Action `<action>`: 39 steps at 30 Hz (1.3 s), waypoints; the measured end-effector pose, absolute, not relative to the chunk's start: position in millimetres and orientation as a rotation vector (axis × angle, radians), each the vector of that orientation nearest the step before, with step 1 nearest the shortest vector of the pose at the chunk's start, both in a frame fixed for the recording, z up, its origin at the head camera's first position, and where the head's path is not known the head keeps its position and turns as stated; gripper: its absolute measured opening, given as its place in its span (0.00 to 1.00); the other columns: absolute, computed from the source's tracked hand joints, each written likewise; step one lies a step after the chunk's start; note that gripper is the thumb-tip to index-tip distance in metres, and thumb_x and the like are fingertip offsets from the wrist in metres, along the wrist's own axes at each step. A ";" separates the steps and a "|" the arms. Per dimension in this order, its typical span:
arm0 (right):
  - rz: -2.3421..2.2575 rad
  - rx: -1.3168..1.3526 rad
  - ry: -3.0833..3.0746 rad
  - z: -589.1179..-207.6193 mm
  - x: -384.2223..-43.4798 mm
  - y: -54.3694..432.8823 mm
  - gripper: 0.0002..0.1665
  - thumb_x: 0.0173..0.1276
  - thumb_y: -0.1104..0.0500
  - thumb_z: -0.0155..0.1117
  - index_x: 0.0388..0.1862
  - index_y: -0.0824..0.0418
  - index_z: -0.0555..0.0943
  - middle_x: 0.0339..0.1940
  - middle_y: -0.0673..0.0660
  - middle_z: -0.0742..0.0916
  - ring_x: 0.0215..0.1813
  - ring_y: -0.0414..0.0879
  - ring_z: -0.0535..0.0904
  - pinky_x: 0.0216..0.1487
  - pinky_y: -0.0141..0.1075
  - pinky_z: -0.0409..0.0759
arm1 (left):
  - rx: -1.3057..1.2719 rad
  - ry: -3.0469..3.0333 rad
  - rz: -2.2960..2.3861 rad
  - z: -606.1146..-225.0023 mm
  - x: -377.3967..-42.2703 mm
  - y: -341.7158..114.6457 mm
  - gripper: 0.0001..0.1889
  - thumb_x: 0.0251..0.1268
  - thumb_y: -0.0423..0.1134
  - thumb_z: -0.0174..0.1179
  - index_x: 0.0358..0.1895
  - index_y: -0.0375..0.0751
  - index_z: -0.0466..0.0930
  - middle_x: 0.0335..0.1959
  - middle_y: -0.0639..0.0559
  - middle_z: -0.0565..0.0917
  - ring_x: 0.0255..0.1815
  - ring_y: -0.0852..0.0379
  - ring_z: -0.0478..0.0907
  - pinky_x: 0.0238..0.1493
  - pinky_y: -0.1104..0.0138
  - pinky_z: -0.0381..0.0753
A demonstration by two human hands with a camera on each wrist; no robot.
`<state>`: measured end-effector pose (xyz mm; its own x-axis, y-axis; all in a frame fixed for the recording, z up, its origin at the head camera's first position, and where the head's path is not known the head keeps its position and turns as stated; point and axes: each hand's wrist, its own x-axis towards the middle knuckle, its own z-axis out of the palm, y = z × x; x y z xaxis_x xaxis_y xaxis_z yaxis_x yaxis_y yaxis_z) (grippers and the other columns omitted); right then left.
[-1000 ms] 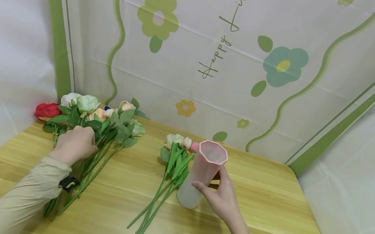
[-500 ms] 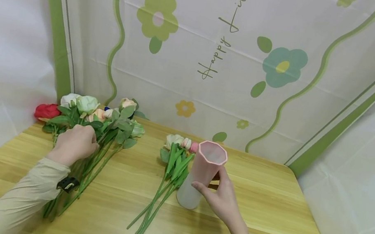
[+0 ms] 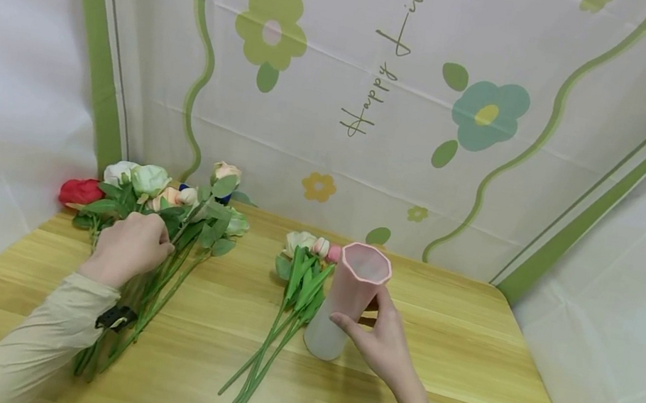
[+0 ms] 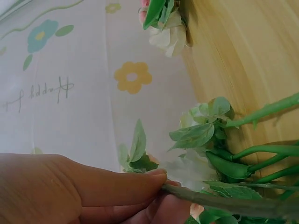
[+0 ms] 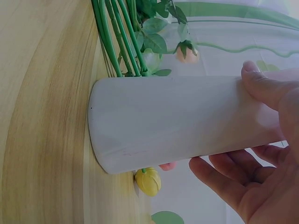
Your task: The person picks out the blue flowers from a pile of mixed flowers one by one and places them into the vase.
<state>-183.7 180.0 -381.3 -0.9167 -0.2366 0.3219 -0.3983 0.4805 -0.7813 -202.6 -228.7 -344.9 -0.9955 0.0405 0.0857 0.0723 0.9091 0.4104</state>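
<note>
At the left of the head view, my left hand [image 3: 130,247] pinches the stem [image 4: 224,203] of a peach rose [image 3: 227,174] between thumb and fingers. This rose stands a little above the other flowers of a pile, among them a red bloom [image 3: 81,192] and a pale green one [image 3: 150,180]. My right hand [image 3: 389,357] holds a frosted vase [image 3: 343,306] from its right side, thumb in front. The vase is pink at the rim, white below, and its base is on the table. Its mouth shows no stems inside.
Just left of the vase lies a small bunch of flowers [image 3: 295,283], stems toward me. A yellow bud [image 5: 148,181] shows behind the vase in the right wrist view. Printed cloth [image 3: 311,120] stands around the wooden table [image 3: 188,379] at the back and sides.
The peach rose has risen slightly from the pile and shifted a little right, with my left hand pinching its stem. My right hand and the vase have stayed put.
</note>
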 end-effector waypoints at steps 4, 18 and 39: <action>1.414 0.559 -2.555 -382.2 -184.5 180.5 0.41 0.58 0.49 0.77 0.66 0.58 0.67 0.49 0.56 0.81 0.50 0.53 0.79 0.44 0.41 0.82 | -0.087 -2.995 -0.656 -343.5 -201.2 -225.9 0.25 0.67 0.37 0.60 0.10 0.48 0.65 0.11 0.55 0.62 0.15 0.55 0.63 0.15 0.62 0.62; 1.413 0.580 -2.540 -385.2 -185.5 181.0 0.40 0.59 0.51 0.76 0.66 0.57 0.67 0.49 0.57 0.81 0.50 0.55 0.79 0.44 0.42 0.82 | -0.223 -2.966 -0.775 -340.0 -196.4 -211.3 0.07 0.66 0.37 0.63 0.35 0.39 0.88 0.26 0.50 0.83 0.18 0.56 0.71 0.18 0.61 0.69; 1.326 0.634 -2.491 -391.5 -188.1 181.3 0.42 0.59 0.48 0.76 0.68 0.53 0.66 0.52 0.53 0.80 0.48 0.49 0.80 0.46 0.47 0.81 | -0.439 -2.837 -1.012 -329.2 -183.6 -123.6 0.10 0.64 0.38 0.67 0.23 0.46 0.85 0.16 0.59 0.78 0.16 0.61 0.71 0.20 0.65 0.70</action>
<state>-188.1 181.3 -391.5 -0.8744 -0.2584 0.4107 -0.4850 0.4916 -0.7233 -183.6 -123.6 -329.2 -0.9537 0.2356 0.1867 0.3006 0.7381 0.6040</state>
